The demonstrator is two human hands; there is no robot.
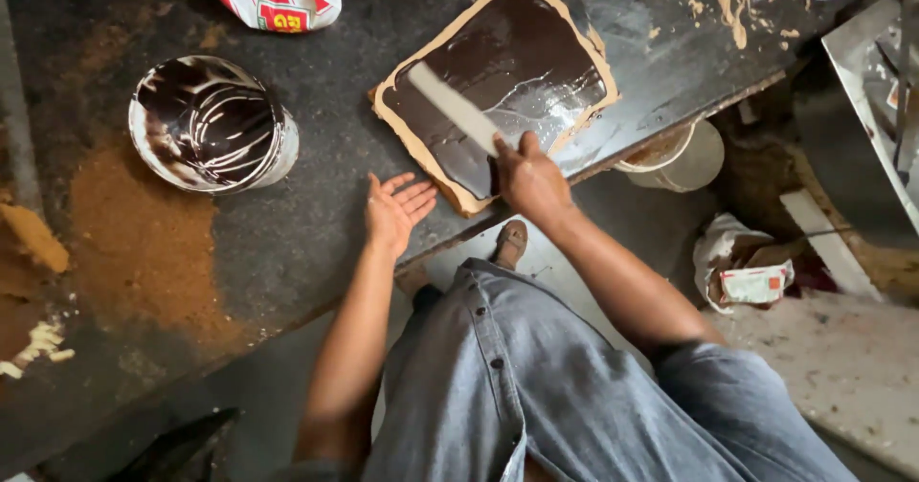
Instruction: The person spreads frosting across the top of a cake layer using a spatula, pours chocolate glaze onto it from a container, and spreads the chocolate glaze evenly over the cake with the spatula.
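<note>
Your right hand (532,180) is clenched around the near end of a flat pale blade (452,109), and the blade lies flat across the board (498,80) just ahead of that hand, angled up and away to the left. Your left hand (394,212) is released, palm up, fingers spread, resting on the dark surface (316,214) just left of the board's near corner and holding nothing.

What I'd watch: nothing's pinning the board, so a hard push on the blade could probably slide or spin it, and its near corner sits close to the surface edge right by your right hand. Tilt the blade too steep and I'd guess it digs through the coat down to the tan underneath.

The board itself looks like a square slab with a tan rim showing all round and a glossy dark brown coat across the middle, wet enough to shine, with streaks beside the blade. The smeared can (212,123) sits well off to the left of your open hand
</note>
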